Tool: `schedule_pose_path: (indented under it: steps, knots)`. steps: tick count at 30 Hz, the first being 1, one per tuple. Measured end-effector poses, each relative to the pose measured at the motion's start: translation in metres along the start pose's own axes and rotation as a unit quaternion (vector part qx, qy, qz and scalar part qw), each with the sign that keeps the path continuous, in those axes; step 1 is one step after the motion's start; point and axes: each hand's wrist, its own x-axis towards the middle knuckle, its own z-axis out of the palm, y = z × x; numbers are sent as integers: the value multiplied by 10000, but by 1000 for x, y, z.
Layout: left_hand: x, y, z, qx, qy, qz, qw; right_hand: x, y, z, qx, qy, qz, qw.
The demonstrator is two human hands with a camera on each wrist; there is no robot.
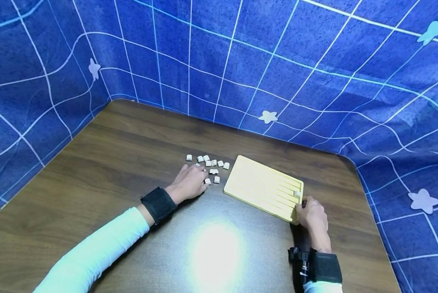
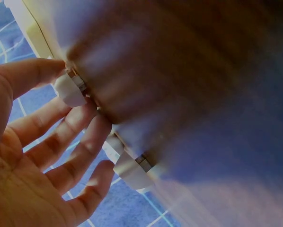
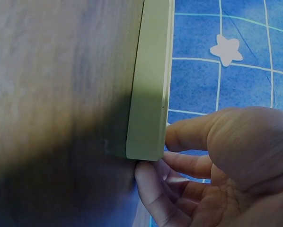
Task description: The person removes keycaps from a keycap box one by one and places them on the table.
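Note:
Several small white keycaps (image 1: 213,171) lie in a loose cluster on the table. My left hand (image 1: 189,182) is at the near left side of that cluster. In the left wrist view, its thumb and fingers pinch one white keycap (image 2: 69,91), while another keycap (image 2: 132,171) sits beside the little finger. To the right lies a pale yellow tray (image 1: 253,179) with narrow grooves at its right end. A single white keycap (image 1: 297,193) rests in the grooves. My right hand (image 1: 313,213) grips the tray's near right corner, thumb against its side and fingers around the end.
The brown wooden table (image 1: 131,142) has rounded far corners. A blue cloth (image 1: 211,61) with pale grid lines and stars hangs behind it and along the sides. Bright light glares off the tabletop (image 1: 217,256) between the forearms.

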Motion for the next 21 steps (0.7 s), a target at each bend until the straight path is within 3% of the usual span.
schedule_pose_path:
  steps: [6,12,14,21]
  knots:
    - [1,1,-3,-40,-40,42,10000,1,0,0,-26,-35,17,10000]
    - [14,7,-10,-43,340,408,9986,1,0,-2,-70,-45,48,10000]
    - [21,14,-13,-37,474,560,9973,0,-1,-2,-95,-62,69,9999]
    - [47,53,-15,-261,431,961,9941,1,-3,1,-74,11,87,9999]
